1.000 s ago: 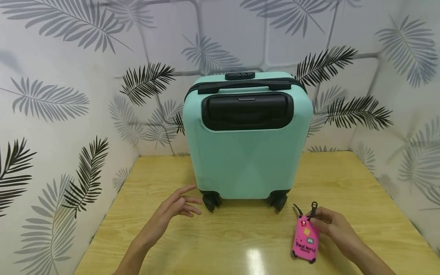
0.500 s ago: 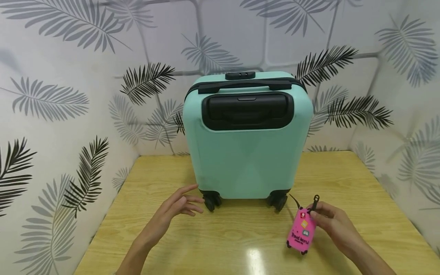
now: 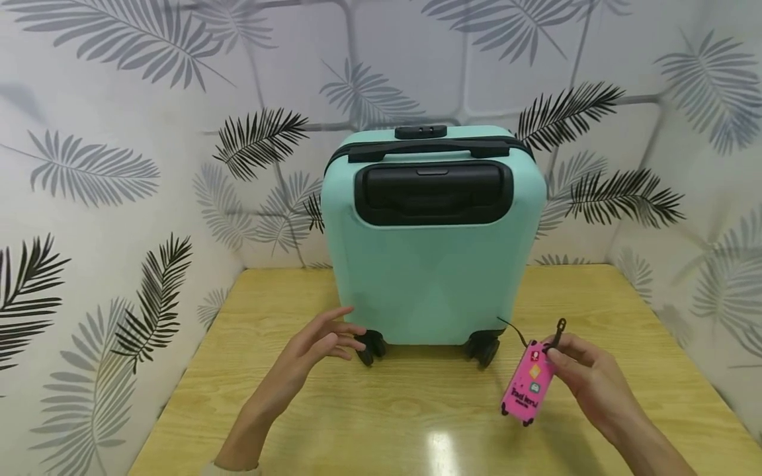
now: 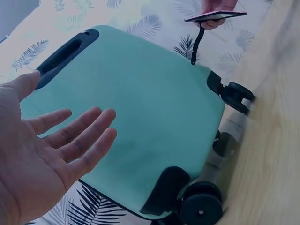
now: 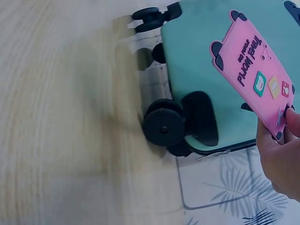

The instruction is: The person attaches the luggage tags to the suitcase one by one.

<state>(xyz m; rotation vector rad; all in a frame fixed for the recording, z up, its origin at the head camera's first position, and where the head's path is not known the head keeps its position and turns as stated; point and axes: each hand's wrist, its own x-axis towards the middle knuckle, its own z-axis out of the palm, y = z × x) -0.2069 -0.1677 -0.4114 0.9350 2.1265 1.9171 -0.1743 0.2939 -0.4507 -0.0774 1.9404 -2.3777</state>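
Note:
A pink luggage tag [image 3: 528,382] with black corners and "Travel World" lettering hangs tilted over the table. My right hand [image 3: 595,380] pinches it at its top, where a black strap with a buckle [image 3: 559,327] sticks up and a loose strap end points left. Behind it stands a mint-green suitcase [image 3: 431,284], upright on black wheels, its back with the recessed trolley handle [image 3: 434,192] facing me. My left hand [image 3: 303,357] holds nothing; its fingers spread near the suitcase's lower left wheel [image 3: 370,347]. In the left wrist view the left palm [image 4: 42,164] shows bare.
The wooden table [image 3: 381,423] carries the suitcase near its back edge. A wall [image 3: 119,218] with a feather-leaf pattern closes off the back and both sides. The suitcase's carry handle [image 3: 428,149] and combination lock [image 3: 420,132] are on top.
My right hand has lifted the luggage tag up off the table, tilting it more. My left hand has shifted slightly up and right, fingers still loose. The head view has moved a little.

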